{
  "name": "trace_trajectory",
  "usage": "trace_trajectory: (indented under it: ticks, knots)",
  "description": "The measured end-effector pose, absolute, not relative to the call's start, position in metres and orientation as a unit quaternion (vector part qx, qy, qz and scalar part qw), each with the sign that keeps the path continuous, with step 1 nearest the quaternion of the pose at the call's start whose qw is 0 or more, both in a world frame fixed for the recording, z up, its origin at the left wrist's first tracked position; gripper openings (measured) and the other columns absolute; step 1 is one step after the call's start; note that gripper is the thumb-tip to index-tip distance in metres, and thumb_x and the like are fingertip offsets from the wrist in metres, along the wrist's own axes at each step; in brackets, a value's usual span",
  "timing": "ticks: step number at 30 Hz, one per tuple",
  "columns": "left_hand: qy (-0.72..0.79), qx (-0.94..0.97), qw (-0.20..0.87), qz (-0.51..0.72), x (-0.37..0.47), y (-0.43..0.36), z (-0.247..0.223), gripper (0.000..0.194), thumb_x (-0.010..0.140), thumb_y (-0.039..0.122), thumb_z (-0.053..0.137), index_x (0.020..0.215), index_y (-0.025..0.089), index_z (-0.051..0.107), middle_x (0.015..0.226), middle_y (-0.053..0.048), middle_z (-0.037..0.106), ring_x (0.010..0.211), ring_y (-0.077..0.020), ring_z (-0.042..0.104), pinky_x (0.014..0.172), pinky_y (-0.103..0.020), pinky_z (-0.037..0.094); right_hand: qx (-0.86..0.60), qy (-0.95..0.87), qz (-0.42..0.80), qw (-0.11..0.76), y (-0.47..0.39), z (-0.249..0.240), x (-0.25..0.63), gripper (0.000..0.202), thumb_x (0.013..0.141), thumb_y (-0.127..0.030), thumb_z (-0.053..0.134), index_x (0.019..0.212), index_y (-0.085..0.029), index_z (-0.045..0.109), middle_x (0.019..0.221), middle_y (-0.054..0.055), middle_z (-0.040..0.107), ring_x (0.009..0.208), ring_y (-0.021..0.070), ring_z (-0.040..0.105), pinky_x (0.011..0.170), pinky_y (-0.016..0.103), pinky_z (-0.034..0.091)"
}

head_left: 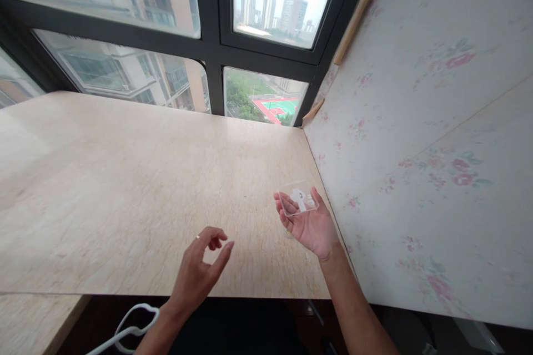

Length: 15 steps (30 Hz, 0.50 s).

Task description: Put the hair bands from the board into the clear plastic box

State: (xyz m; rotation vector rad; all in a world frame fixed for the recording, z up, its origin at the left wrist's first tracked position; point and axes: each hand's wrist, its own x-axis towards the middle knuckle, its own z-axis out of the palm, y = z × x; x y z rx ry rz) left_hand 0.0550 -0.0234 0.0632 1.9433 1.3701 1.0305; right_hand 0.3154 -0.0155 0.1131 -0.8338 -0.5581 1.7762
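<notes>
the right hand is palm up near the wall, its fingers grasping a clear case, which lies across them with the thumb at its edge. a pale piece shows inside, too small to make out. the left hand is over the table, its fingers released and loosely bent, the thumb apart from them, well apart from the case. one finger wears a ring. the flowered wall rises just to the right of the right fingers and bounds that side. beyond both sets of fingers stands the dark window frame. a white loop is behind the left fingers, beside the wrist.
</notes>
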Motion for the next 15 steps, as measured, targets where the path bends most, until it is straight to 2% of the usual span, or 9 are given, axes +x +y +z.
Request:
trace_trajectory:
  ticks: [2, 4, 7, 12, 15]
  knots:
    - [0.459, 0.732, 0.283, 0.417, 0.076, -0.021, 0.082, 0.026, 0.084, 0.037, 0.059, 0.104, 0.020, 0.055, 0.092, -0.006, 0.062, 0.080, -0.0174, 0.059, 0.072, -0.032, 0.050, -0.336, -0.225, 0.757, 0.513, -0.019, 0.111, 0.306, 0.064, 0.089, -0.065, 0.035, 0.114, -0.012, 0.061, 0.134, 0.014, 0.054, 0.127, 0.0236, 0.047, 0.104, 0.039, 0.042]
    - [0.399, 0.741, 0.305, 0.446, 0.095, -0.016, 0.093, 0.046, 0.081, 0.036, 0.065, 0.122, 0.023, 0.048, 0.113, -0.010, 0.058, 0.097, -0.0206, 0.059, 0.079, -0.035, 0.051, -0.320, -0.212, 0.774, 0.504, -0.022, 0.108, 0.297, 0.062, 0.090, -0.064, 0.035, 0.115, -0.012, 0.060, 0.132, 0.014, 0.056, 0.125, 0.0240, 0.049, 0.104, 0.040, 0.041]
    - [0.353, 0.749, 0.327, 0.456, 0.114, -0.007, 0.098, 0.067, 0.077, 0.036, 0.071, 0.134, 0.025, 0.039, 0.132, -0.013, 0.049, 0.115, -0.0247, 0.052, 0.089, -0.039, 0.049, -0.297, -0.203, 0.789, 0.497, -0.026, 0.104, 0.290, 0.061, 0.091, -0.062, 0.033, 0.115, -0.013, 0.060, 0.131, 0.014, 0.057, 0.124, 0.0236, 0.050, 0.108, 0.040, 0.037]
    - [0.338, 0.759, 0.354, 0.430, 0.122, 0.005, 0.094, 0.066, 0.077, 0.035, 0.072, 0.133, 0.025, 0.040, 0.128, -0.012, 0.055, 0.111, -0.0241, 0.056, 0.093, -0.043, 0.048, -0.300, -0.235, 0.787, 0.486, -0.030, 0.097, 0.290, 0.060, 0.091, -0.062, 0.034, 0.117, -0.016, 0.060, 0.133, 0.012, 0.056, 0.124, 0.0248, 0.050, 0.110, 0.042, 0.033]
    - [0.332, 0.760, 0.352, 0.434, 0.119, 0.007, 0.094, 0.067, 0.076, 0.036, 0.073, 0.133, 0.026, 0.041, 0.126, -0.011, 0.057, 0.111, -0.0238, 0.057, 0.090, -0.042, 0.050, -0.358, -0.301, 0.701, 0.539, -0.036, 0.094, 0.296, 0.057, 0.092, -0.060, 0.037, 0.127, -0.018, 0.053, 0.137, 0.013, 0.051, 0.125, 0.0267, 0.049, 0.108, 0.047, 0.034]
